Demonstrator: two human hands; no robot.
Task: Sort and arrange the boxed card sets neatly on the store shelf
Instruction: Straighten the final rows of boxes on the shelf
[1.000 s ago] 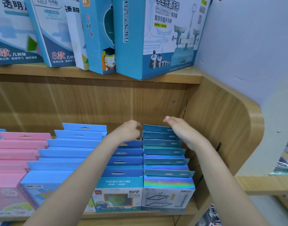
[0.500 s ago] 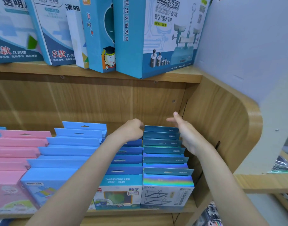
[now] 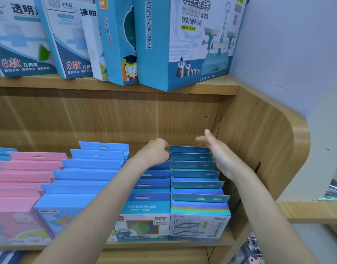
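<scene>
Boxed card sets, filed upright in front-to-back rows on the lower wooden shelf [image 3: 164,244]; holographic-topped row [image 3: 197,185] hard against the right side panel [image 3: 259,141], dark blue row [image 3: 154,185] touching it on the left, then a light blue row [image 3: 83,176], then pink boxes [image 3: 20,178] at the far left

Largest risk overhead: tall balance-scale box [image 3: 183,44] on the upper shelf [image 3: 114,84], its lower corner jutting past the shelf edge straight above the reach; a lifted arm or a box drawn out high likely to nudge it down onto the rows

Next, the rows themselves: thin boxes leaning one on another, so a hard push at the back probably enough to tip several forward like dominoes, or shove the front holographic box [image 3: 199,223] off the shelf lip

Left hand [image 3: 156,151] curled at the rear of the dark blue row, fingertips hidden at the seam beside the rearmost holographic box [image 3: 189,149]; curled fingers plain, actual pinch on a box not possible to tell. Snagging a hang tab here likely to bend or tear it

Right hand [image 3: 219,153] open, fingers [image 3: 208,134] spread and straight, holding nothing, hovering over the back of the holographic row near the side panel; tight gap there, so knuckles could scrape the panel or skew the row out of line
</scene>
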